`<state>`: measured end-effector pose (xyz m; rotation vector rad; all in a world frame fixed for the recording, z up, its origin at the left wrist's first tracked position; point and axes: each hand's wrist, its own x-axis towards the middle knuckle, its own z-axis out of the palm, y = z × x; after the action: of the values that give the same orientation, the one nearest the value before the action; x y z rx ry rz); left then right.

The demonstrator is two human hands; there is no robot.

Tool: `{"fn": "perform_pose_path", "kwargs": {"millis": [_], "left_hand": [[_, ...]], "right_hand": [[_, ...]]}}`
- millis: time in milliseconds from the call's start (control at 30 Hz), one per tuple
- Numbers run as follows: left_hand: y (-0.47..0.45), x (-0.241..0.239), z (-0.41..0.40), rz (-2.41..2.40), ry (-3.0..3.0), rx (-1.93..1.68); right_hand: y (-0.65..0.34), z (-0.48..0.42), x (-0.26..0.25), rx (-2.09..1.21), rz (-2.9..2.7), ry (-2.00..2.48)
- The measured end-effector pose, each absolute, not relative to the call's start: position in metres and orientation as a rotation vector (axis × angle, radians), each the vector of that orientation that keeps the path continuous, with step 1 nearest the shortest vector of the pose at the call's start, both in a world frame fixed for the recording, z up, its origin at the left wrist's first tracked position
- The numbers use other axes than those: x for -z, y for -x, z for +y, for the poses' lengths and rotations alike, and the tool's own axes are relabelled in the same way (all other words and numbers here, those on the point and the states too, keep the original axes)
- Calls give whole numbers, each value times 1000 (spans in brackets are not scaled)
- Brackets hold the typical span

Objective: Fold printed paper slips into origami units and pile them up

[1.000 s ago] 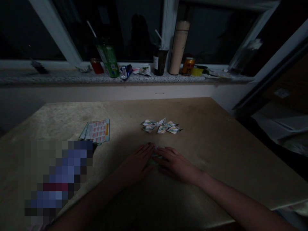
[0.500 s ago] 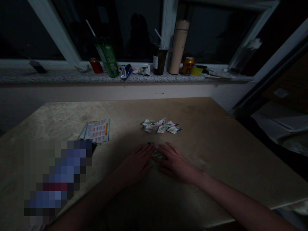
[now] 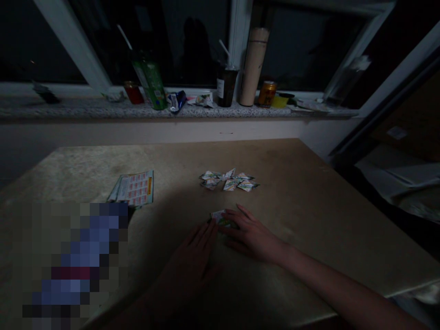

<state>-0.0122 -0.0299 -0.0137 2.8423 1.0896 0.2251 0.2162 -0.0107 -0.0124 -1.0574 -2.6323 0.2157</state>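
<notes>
A small printed piece of paper (image 3: 217, 215), with green and white on it, lies on the table between my hands; part of it is covered by fingers. My right hand (image 3: 252, 234) rests over its right side, fingers outstretched and holding nothing. At the lower left edge of the paper are the fingertips of my left hand (image 3: 192, 252), stretched flat and side by side. Beyond both hands sits a group of several folded paper pieces (image 3: 231, 184), pointed in shape and printed alike.
Printed sheets (image 3: 137, 187) lie on the table (image 3: 295, 183) at left, beside a pixelated blue object (image 3: 87, 252). Along the windowsill (image 3: 113, 110) stand a green bottle (image 3: 154, 87), a cup with a straw (image 3: 227, 87), a tall beige tumbler (image 3: 253, 68) and an orange can (image 3: 267, 94).
My left hand has drawn back toward me, uncovering more of the paper's left side. My right hand stays nearly in place. The whole view has shifted slightly.
</notes>
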Motion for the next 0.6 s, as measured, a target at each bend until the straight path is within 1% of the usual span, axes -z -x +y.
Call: {"fn": "perform_pose_path", "kwargs": {"millis": [267, 600], "left_hand": [[25, 7, -20, 938, -2805, -122], [28, 9, -16, 887, -2784, -119]], "right_hand": [[-214, -11, 11, -243, -2602, 1055], [-212, -14, 8, -126, -2599, 1114]]}}
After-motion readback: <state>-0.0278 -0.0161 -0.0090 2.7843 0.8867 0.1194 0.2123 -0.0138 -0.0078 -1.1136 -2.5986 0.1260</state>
